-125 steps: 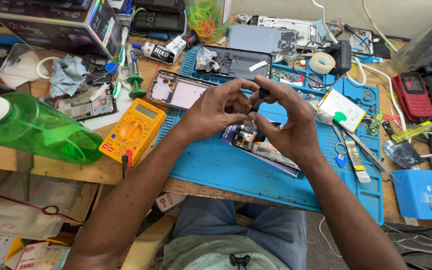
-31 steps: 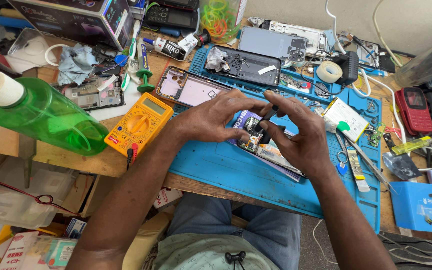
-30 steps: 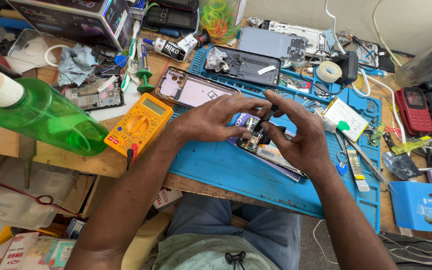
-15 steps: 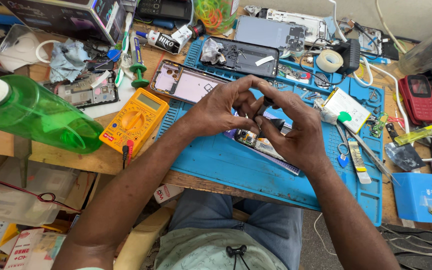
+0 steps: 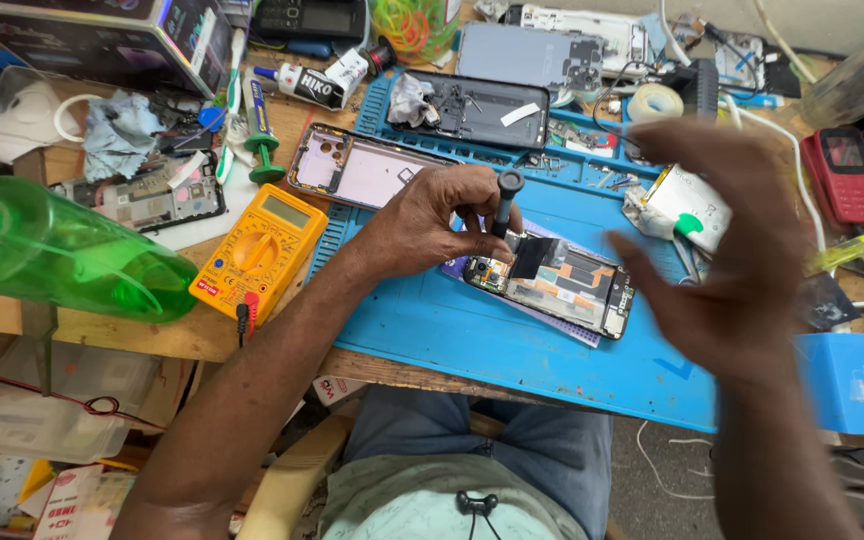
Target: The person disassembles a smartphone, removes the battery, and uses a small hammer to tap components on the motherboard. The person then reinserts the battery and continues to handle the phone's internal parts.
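Black screwdriver [image 5: 503,203] stands upright in the left hand [image 5: 430,222], pinched in a narrow grip, tip on the opened phone [image 5: 550,282] just below. Keep it vertical and press lightly. Right hand [image 5: 732,262] hovers beside, fingers spread, empty.

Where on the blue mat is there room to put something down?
The blue mat is bare along its near edge, below the opened phone, and left of it beside the yellow meter. The far edge is crowded with phone shells and tape.
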